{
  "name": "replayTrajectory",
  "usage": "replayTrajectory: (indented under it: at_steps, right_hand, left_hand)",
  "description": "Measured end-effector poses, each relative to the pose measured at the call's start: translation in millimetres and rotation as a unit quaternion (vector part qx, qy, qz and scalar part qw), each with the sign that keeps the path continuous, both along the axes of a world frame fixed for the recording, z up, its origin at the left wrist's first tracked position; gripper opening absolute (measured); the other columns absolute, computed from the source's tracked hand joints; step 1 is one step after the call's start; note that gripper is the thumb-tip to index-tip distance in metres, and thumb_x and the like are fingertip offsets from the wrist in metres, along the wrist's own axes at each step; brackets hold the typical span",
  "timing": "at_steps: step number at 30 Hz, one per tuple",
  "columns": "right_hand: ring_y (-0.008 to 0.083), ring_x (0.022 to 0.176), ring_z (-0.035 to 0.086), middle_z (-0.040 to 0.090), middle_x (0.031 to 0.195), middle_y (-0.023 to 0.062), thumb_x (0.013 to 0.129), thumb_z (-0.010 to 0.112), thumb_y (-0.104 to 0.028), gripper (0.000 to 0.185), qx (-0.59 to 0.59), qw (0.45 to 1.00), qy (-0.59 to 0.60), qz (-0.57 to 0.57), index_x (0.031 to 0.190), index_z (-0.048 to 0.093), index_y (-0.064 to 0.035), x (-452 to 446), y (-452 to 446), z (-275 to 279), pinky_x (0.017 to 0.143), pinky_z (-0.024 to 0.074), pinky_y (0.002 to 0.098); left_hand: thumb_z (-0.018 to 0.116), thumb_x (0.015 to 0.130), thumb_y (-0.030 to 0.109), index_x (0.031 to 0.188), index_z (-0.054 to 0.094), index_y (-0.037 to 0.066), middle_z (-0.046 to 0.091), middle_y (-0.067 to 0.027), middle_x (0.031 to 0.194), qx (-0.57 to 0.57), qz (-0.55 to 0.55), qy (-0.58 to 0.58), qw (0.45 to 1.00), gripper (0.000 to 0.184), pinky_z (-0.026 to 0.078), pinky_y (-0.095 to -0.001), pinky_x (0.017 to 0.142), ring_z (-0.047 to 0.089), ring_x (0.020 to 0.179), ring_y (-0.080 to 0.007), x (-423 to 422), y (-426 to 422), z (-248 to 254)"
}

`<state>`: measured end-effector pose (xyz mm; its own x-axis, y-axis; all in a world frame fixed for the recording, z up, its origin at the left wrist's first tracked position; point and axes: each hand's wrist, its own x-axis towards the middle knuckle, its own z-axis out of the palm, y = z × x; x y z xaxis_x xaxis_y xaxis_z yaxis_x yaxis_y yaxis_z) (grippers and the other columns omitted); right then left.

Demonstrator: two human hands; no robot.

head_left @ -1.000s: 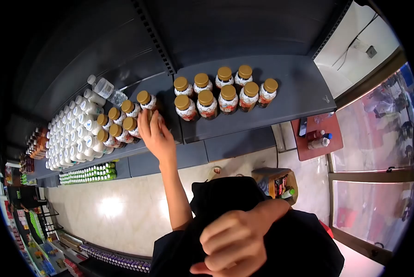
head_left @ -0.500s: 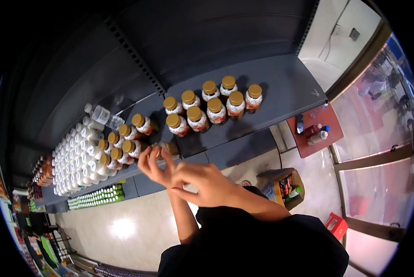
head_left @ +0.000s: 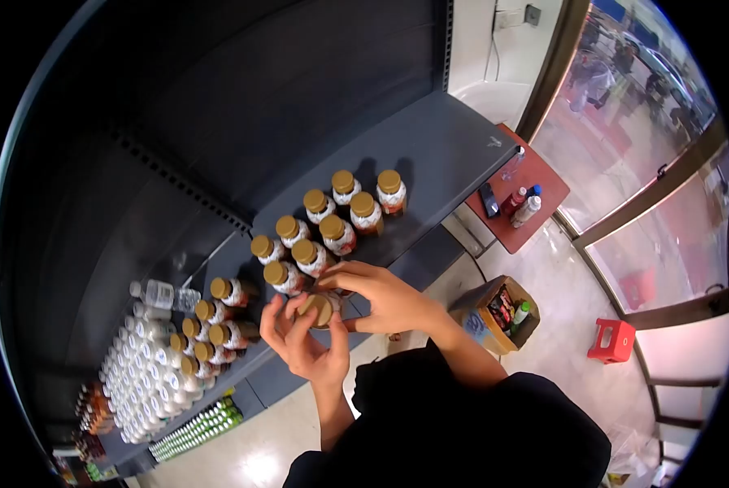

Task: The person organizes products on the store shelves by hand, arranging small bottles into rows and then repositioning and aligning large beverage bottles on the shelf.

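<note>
A gold-capped bottle (head_left: 317, 310) is held between both hands in front of the dark shelf (head_left: 446, 130). My left hand (head_left: 306, 340) has its fingers round the cap from the left. On the other side, my right hand (head_left: 390, 299) grips the bottle's body, which is partly hidden by the fingers. Just beyond my hands stand several gold-capped bottles (head_left: 332, 234) with white and red labels, in two rows. To the left is another group of gold-capped bottles (head_left: 220, 334), beside many white bottles (head_left: 149, 370).
A clear bottle (head_left: 157, 294) lies behind the white ones. Green bottles (head_left: 198, 431) line a lower shelf. At the right are a red table (head_left: 547, 183) with bottles and a phone, an open carton (head_left: 472, 325) on the floor, a red stool (head_left: 612, 341) and glass doors.
My left hand has come away from the left group, and a gold-capped bottle is now between both hands. My right hand has moved up to it. The view has turned and shifted right.
</note>
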<state>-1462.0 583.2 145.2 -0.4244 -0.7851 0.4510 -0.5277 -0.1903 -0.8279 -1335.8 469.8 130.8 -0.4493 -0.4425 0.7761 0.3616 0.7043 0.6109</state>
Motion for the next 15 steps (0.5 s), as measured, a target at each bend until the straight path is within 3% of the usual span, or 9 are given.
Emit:
replayTrajectory:
  at_steps: [5,6,10,13,15]
  right_hand:
    - [0.0342,0.117,0.065,0.065,0.132,0.0128,0.071,0.084,-0.005,0.061,-0.076,0.991,0.066,-0.087,0.129,0.066,-0.0015,-21.7,23.1,9.4,0.101,0.0531,0.0404]
    - [0.0313,0.116,0.067,0.065,0.132,0.0139,0.07,0.085,-0.003,0.061,-0.091,0.987,0.093,-0.096,0.127,0.067,0.0014,-28.9,28.1,12.7,0.099,0.0553,0.0392]
    - [0.0273,0.116,0.067,0.064,0.13,0.0198,0.07,0.091,-0.003,0.062,-0.164,0.978,-0.037,-0.126,0.126,0.066,0.0047,-52.7,48.5,33.1,0.093,0.0595,0.036]
    - [0.0226,0.114,0.067,0.064,0.129,0.0138,0.073,0.093,-0.01,0.064,-0.214,0.963,-0.031,-0.16,0.129,0.065,0.0024,-89.6,60.1,39.4,0.088,0.0605,0.0344]
    - [0.0222,0.117,0.066,0.064,0.128,0.0121,0.07,0.094,-0.004,0.062,-0.2,0.956,-0.082,-0.196,0.126,0.068,0.0016,-117.2,62.5,37.6,0.09,0.0623,0.0362]
  left_hand:
    - [0.078,0.077,-0.007,0.117,0.065,0.004,0.042,-0.0224,0.145,-0.006,-0.061,0.006,0.998,0.044,0.05,-0.0483,0.106,0.059,0.124,-0.035,-36.2,14.8,12.9]
    - [0.081,0.077,-0.002,0.122,0.063,0.003,0.043,-0.0227,0.145,-0.013,-0.078,0.026,0.997,0.049,0.048,-0.0492,0.108,0.057,0.127,-0.0358,-44.8,14.7,15.3]
    - [0.086,0.082,0.024,0.142,0.049,-0.001,0.045,-0.0253,0.147,0.023,-0.067,0.054,0.996,0.074,0.038,-0.0481,0.115,0.048,0.136,-0.0385,-70.7,13.7,17.6]
    - [0.079,0.085,0.013,0.135,0.057,0.001,0.053,-0.0205,0.142,0.059,0.039,-0.05,0.996,0.056,0.039,-0.0472,0.113,0.049,0.135,-0.0367,-72.2,4.9,1.2]
    - [0.075,0.087,0.008,0.131,0.061,0.003,0.057,-0.0181,0.138,-0.048,0.147,-0.118,0.981,0.046,0.04,-0.0479,0.111,0.05,0.134,-0.038,-71.8,-4.9,-6.4]
